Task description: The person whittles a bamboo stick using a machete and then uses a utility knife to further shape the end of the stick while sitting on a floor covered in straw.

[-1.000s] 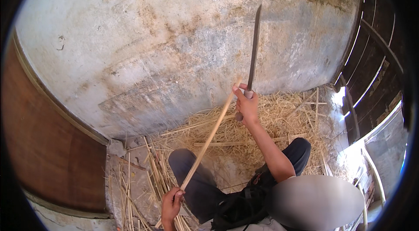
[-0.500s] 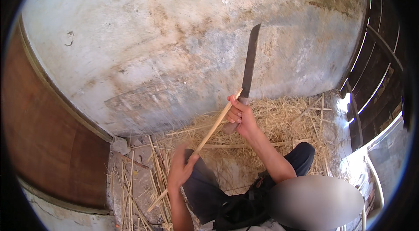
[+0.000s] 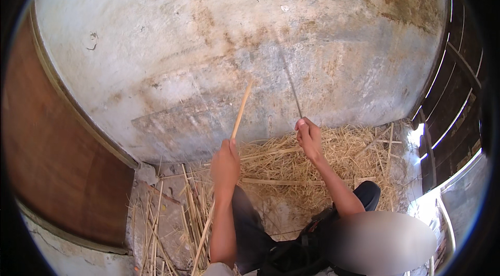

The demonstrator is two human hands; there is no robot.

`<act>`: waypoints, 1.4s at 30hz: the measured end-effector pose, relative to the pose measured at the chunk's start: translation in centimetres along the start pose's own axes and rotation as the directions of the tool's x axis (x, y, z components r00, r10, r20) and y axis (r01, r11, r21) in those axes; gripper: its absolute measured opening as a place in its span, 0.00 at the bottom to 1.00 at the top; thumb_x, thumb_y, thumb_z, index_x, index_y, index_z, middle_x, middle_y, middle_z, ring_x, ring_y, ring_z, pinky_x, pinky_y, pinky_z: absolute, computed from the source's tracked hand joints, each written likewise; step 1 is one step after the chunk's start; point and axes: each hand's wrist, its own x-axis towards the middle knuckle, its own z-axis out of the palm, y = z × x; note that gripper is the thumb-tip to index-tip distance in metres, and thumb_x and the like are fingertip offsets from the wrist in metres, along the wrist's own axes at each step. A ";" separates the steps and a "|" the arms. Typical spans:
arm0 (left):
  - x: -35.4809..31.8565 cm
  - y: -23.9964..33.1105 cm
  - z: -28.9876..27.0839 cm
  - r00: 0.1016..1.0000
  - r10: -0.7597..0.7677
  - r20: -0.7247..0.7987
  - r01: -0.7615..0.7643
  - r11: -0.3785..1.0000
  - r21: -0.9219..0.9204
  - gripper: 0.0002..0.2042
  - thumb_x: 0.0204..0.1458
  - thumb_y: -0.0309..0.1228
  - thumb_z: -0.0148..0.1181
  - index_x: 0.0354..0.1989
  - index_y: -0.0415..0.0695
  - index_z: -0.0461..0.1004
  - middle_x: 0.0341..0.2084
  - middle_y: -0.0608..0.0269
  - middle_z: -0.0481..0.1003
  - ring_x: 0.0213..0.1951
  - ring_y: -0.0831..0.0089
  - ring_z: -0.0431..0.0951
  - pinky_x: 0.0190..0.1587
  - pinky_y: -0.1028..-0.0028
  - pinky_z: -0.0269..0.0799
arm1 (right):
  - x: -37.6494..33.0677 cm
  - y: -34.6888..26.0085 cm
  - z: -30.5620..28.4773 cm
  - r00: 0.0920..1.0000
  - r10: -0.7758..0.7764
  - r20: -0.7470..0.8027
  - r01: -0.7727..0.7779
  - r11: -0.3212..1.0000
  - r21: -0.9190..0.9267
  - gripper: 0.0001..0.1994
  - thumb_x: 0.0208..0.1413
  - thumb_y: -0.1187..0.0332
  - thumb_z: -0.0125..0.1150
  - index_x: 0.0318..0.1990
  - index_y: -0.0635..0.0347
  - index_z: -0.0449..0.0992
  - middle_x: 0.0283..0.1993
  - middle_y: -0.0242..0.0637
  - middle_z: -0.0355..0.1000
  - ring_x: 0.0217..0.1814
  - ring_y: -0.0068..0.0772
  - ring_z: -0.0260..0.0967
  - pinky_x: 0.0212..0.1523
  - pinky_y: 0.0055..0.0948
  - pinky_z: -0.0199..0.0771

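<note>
Your left hand (image 3: 226,165) is closed around a pale wooden strip (image 3: 241,114); its upper part rises above the fist, leaning right, in front of the wall (image 3: 172,62). Your right hand (image 3: 310,139) grips a long knife (image 3: 292,84), blade up, seen nearly edge-on, tip blurred, apart from the strip. Shavings (image 3: 333,156) lie along the wall-side edge of the floor (image 3: 171,214); loose strips (image 3: 194,198) lie toward its left edge.
</note>
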 end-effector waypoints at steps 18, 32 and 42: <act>-3.5 1.9 -4.8 0.846 0.100 0.524 0.333 0.668 -0.666 0.22 0.73 0.47 0.46 0.28 0.47 0.68 0.18 0.77 0.59 0.21 0.85 0.57 0.24 0.78 0.53 | -1.3 -4.9 -4.8 0.906 -0.388 0.171 0.414 0.718 -0.560 0.21 0.59 0.46 0.66 0.38 0.57 0.76 0.15 0.37 0.67 0.18 0.41 0.70 0.23 0.39 0.70; -8.7 5.6 -6.0 0.812 0.094 0.576 0.438 0.554 -0.708 0.22 0.73 0.50 0.44 0.29 0.48 0.62 0.16 0.76 0.56 0.15 0.86 0.52 0.17 0.79 0.47 | -3.8 -7.8 -5.8 0.717 -0.537 0.445 0.664 0.331 -0.670 0.34 0.51 0.27 0.62 0.29 0.54 0.72 0.16 0.36 0.68 0.16 0.45 0.70 0.20 0.41 0.70; -9.8 4.2 -5.3 0.812 0.077 0.579 0.451 0.547 -0.705 0.20 0.74 0.47 0.43 0.30 0.49 0.63 0.16 0.77 0.56 0.16 0.86 0.53 0.17 0.80 0.47 | -3.4 -6.0 -6.0 0.693 -0.568 0.444 0.659 0.249 -0.710 0.31 0.54 0.30 0.62 0.25 0.50 0.71 0.15 0.28 0.69 0.14 0.35 0.69 0.18 0.36 0.69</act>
